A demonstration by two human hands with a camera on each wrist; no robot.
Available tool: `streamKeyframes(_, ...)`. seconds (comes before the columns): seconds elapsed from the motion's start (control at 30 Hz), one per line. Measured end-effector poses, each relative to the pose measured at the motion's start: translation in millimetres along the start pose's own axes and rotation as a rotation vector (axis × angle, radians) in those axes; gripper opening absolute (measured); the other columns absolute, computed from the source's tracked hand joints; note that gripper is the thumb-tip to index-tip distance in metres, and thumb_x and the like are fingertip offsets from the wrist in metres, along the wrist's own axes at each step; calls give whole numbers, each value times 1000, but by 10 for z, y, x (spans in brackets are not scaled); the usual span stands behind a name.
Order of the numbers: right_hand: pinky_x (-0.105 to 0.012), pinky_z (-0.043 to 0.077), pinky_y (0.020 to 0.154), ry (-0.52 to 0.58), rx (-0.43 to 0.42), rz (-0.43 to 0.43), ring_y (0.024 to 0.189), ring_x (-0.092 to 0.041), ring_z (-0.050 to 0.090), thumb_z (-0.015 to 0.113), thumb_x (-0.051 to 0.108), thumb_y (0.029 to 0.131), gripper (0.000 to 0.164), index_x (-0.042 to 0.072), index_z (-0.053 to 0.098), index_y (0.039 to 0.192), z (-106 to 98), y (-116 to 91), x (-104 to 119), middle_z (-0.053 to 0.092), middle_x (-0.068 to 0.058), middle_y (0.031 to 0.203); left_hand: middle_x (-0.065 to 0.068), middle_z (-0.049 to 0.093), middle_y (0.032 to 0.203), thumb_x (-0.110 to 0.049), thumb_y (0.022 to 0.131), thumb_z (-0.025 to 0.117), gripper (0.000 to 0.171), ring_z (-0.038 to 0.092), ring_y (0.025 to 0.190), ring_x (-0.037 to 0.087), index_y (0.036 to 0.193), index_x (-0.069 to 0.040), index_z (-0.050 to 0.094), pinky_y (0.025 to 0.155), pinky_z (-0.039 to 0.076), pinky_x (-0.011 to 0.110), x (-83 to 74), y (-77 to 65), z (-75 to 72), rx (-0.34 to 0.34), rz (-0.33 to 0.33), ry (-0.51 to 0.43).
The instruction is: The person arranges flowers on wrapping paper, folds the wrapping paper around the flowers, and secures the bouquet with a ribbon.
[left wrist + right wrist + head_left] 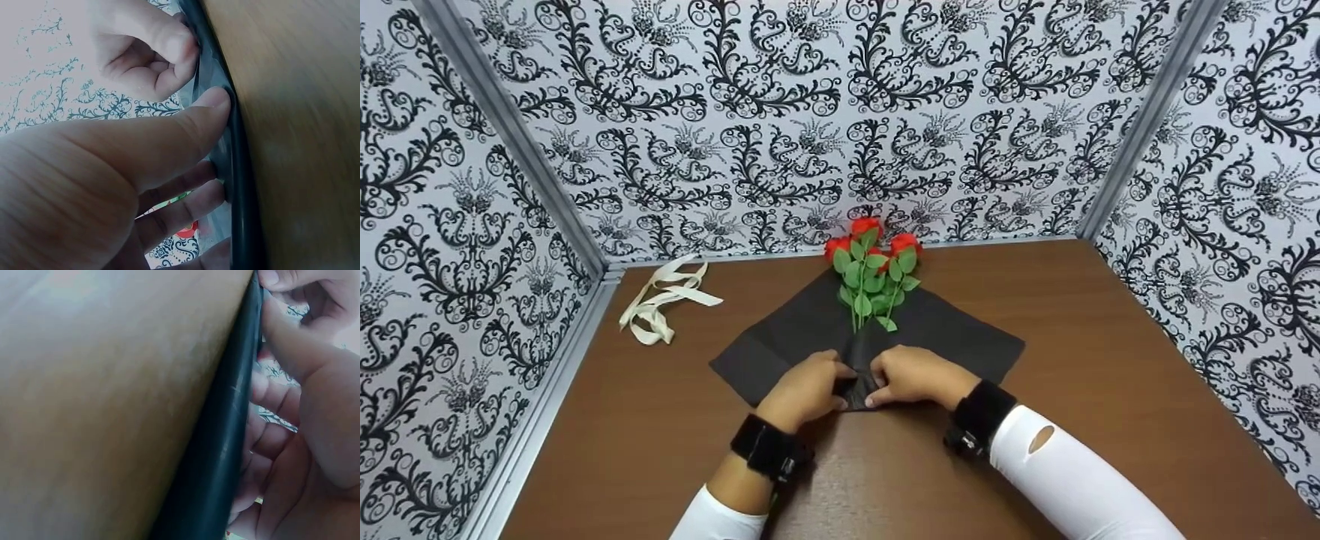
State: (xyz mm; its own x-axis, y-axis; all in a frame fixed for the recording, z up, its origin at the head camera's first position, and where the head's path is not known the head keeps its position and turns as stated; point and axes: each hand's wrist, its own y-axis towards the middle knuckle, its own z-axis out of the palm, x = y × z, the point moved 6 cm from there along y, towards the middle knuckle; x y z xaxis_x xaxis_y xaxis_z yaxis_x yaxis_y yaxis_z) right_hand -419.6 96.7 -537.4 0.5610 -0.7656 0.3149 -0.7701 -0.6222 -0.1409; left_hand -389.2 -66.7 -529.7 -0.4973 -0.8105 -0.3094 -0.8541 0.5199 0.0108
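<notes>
A sheet of black wrapping paper (960,337) lies on the table, its near edge folded up. Red artificial roses (905,242) with green leaves and stems lie on its far middle part, blooms pointing away. At the near edge my left hand (806,386) pinches the fold, its thumb (211,109) on the near side and its fingers behind. Close beside it my right hand (922,375) grips the same fold between thumb and curled fingers. In the right wrist view the folded edge (216,444) runs as a smooth dark band. The lower stem ends are hidden under the paper.
A loose cream ribbon (649,311) lies in loops at the back left of the brown wooden table (607,442). Patterned black-and-white panels (780,97) in metal frames (1140,120) enclose the table at the back and both sides.
</notes>
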Motion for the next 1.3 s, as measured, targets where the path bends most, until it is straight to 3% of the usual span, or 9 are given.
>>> streamKeyframes(0.17, -32, 46, 59, -20, -4, 5, 61, -12, 55, 85, 61, 81, 43, 26, 62, 71, 19, 11, -16, 58, 11, 67, 3, 69, 129, -24, 82, 92, 52, 65, 123, 25, 132, -28, 76, 108, 53, 42, 15, -6, 4, 8, -16, -13)
streamKeyframes(0.37, -32, 46, 59, -35, -3, -16, 62, -12, 54, 85, 61, 80, 44, 26, 61, 73, 10, 5, -13, 57, 11, 68, 9, 64, 150, -21, 78, 95, 61, 56, 143, 29, 135, -24, 74, 119, 47, 44, 82, -3, -8, 19, -66, -51)
streamKeyframes(0.53, -34, 48, 65, -30, -6, -25, 62, -12, 53, 87, 59, 80, 44, 24, 61, 73, -20, -14, 4, 57, 11, 68, 4, 73, 130, -17, 71, 98, 65, 66, 127, 24, 132, -19, 76, 110, 53, 40, 107, 2, -42, -11, -43, -54)
streamKeyframes(0.7, -34, 49, 70, -22, -12, -46, 65, -11, 54, 88, 55, 79, 40, 23, 65, 76, -39, -54, 8, 58, 12, 69, 1, 73, 117, -18, 70, 99, 62, 68, 116, 22, 128, -17, 77, 104, 55, 40, 107, -3, -38, -20, -27, -48)
streamKeyframes(0.93, -35, 49, 68, 2, 6, 7, 69, -13, 55, 90, 53, 77, 38, 25, 65, 75, -74, -174, -141, 59, 11, 72, 2, 73, 123, -20, 71, 99, 63, 68, 122, 23, 129, -17, 77, 108, 54, 41, 96, -10, -27, -21, -42, -41)
streamKeyframes(1.13, -39, 53, 77, 17, 18, 40, 69, -11, 54, 90, 52, 78, 38, 24, 65, 77, -104, -299, -378, 58, 12, 72, 4, 71, 132, -20, 74, 98, 63, 66, 127, 26, 132, -16, 75, 111, 52, 42, 114, -23, -15, -6, -60, -53)
streamKeyframes(1.3, -31, 46, 65, 22, 47, 33, 68, -10, 52, 91, 50, 78, 37, 22, 66, 81, -139, -423, -565, 56, 11, 74, 5, 71, 132, -20, 74, 98, 63, 66, 128, 26, 132, -16, 75, 112, 52, 41, 114, -25, -20, -7, -61, -52)
